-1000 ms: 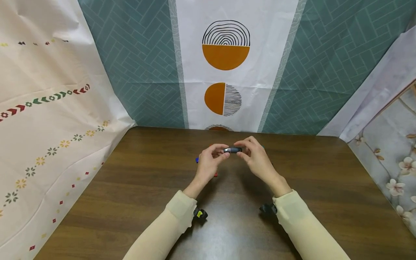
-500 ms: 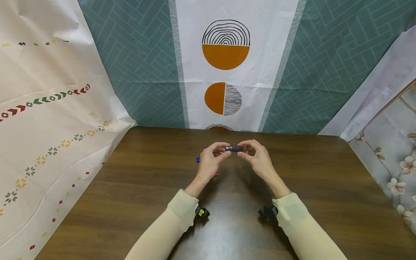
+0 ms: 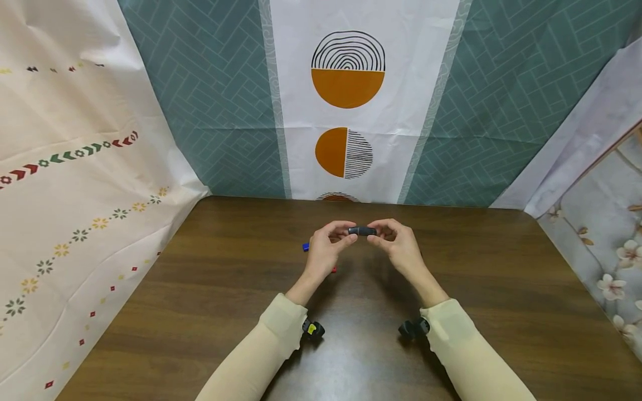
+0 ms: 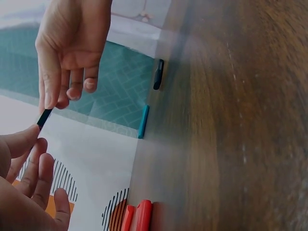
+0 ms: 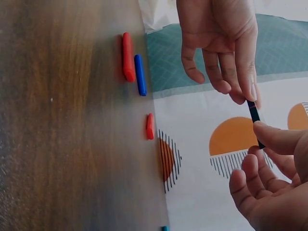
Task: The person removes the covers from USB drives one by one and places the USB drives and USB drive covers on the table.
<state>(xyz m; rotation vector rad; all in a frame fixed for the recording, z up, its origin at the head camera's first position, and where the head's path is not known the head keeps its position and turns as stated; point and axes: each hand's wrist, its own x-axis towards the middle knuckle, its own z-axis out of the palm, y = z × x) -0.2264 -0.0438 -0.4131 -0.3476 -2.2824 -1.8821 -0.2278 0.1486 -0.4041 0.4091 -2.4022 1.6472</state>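
Between my two hands, above the wooden table [image 3: 241, 267], is a short, slim dark stick [image 3: 362, 230] with rounded ends and a thin seam across it toward the left. My left hand [image 3: 321, 248] pinches its left end between thumb and fingers. On the other end, the thumb and index finger of my right hand [image 3: 399, 249] pinch it likewise. The left wrist view shows the dark stick [image 4: 44, 119] edge-on as a narrow bar, and the right wrist view shows the same stick [image 5: 253, 111] with a faint line near one end. Fingertips hide both ends.
Beyond the hands lie a red stick-shaped piece [image 5: 128, 57], a blue one [image 5: 140, 75] and a smaller red one [image 5: 150, 126]. A teal piece [image 4: 143, 121] and a black one [image 4: 159, 74] lie toward the right. A patterned cloth [image 3: 346, 139] hangs behind the table.
Both hands and the dark stick have shifted slightly right, and my right hand has lowered a little. A bright glint on the stick's left end has faded. Both hands keep their pinch.
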